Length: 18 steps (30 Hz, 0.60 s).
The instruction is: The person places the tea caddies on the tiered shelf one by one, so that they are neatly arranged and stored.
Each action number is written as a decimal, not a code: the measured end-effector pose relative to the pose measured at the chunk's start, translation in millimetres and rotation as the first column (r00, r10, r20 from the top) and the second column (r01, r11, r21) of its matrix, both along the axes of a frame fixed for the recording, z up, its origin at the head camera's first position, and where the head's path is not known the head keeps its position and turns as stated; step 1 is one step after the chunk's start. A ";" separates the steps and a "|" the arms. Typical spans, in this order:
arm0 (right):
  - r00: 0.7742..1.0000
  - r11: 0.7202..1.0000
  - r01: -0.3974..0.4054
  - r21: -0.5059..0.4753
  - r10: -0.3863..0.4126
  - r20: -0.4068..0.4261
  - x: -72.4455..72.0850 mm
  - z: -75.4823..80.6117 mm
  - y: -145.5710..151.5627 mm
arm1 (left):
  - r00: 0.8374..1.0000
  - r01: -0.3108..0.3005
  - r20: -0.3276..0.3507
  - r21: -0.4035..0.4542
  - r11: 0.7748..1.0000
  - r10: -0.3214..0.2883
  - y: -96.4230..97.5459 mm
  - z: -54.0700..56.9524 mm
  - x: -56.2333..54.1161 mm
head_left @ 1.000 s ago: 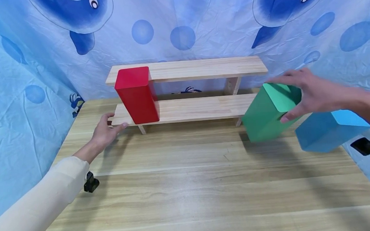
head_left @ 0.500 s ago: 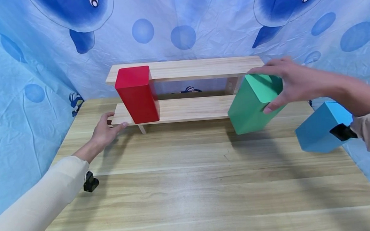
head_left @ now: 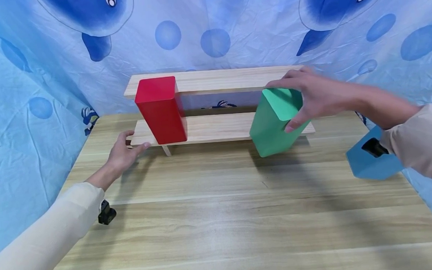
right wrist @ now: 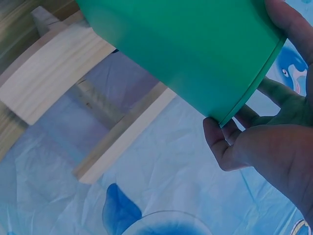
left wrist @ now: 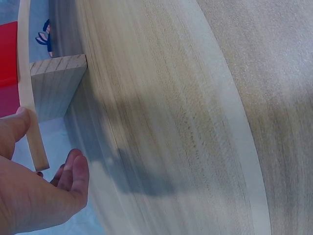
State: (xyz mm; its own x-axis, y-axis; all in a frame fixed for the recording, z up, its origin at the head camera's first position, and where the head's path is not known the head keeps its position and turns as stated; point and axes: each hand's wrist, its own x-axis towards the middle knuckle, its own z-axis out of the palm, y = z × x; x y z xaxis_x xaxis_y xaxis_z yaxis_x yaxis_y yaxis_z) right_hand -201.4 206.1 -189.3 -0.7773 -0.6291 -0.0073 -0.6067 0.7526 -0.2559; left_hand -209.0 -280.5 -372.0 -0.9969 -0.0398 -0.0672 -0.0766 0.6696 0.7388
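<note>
In the head view, a green box [head_left: 275,119] hangs tilted in front of the right end of a two-tier wooden shelf rack [head_left: 215,125]. My right hand [head_left: 313,93] grips its upper end from above, thumb on the near side. The right wrist view shows fingertips at the edge of the green box [right wrist: 195,54]. On the left of the rack's lower board stands a red box [head_left: 163,113]. My left hand [head_left: 121,154] holds the left end of that board. In the left wrist view its thumb presses the board [left wrist: 36,142], the other fingers curled beneath.
A blue box [head_left: 373,159] sits on the table at the right, partly hidden by the right sleeve [head_left: 421,140]. A blue curtain [head_left: 254,27] with dolphin prints hangs behind the rack and along both sides. The wooden table [head_left: 220,216] extends in front.
My right hand has carried the green box leftward and slightly up, from beside the rack to in front of its right end. The left hand, rack and red box have stayed put.
</note>
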 end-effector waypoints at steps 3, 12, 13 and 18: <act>1.000 1.000 0.005 0.000 -0.005 0.019 -4.2 1.7 -8.3 | 1.000 -0.002 0.004 -0.001 1.000 0.002 0.2 0.8 0.2; 0.997 0.999 0.035 0.004 -0.035 0.062 -19.4 5.8 -29.8 | 1.000 -0.002 0.010 0.001 1.000 0.002 1.7 -0.3 -1.2; 0.997 0.999 0.038 0.000 -0.038 0.068 -20.8 6.2 -31.9 | 1.000 -0.002 0.011 0.000 1.000 0.002 1.7 -0.3 -1.4; 0.995 0.999 0.045 -0.029 -0.042 0.093 -28.2 8.1 -42.8 | 1.000 -0.003 0.014 -0.005 1.000 0.003 1.4 0.0 -1.6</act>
State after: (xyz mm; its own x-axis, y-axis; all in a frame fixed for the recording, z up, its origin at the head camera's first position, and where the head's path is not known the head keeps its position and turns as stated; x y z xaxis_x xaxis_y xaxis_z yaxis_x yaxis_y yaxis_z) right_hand -229.6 163.3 -181.2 -0.8007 -0.5960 -0.0610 -0.5466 0.7684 -0.3330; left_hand -210.6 -279.1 -372.0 -0.9958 -0.0435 -0.0810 -0.0892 0.6730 0.7342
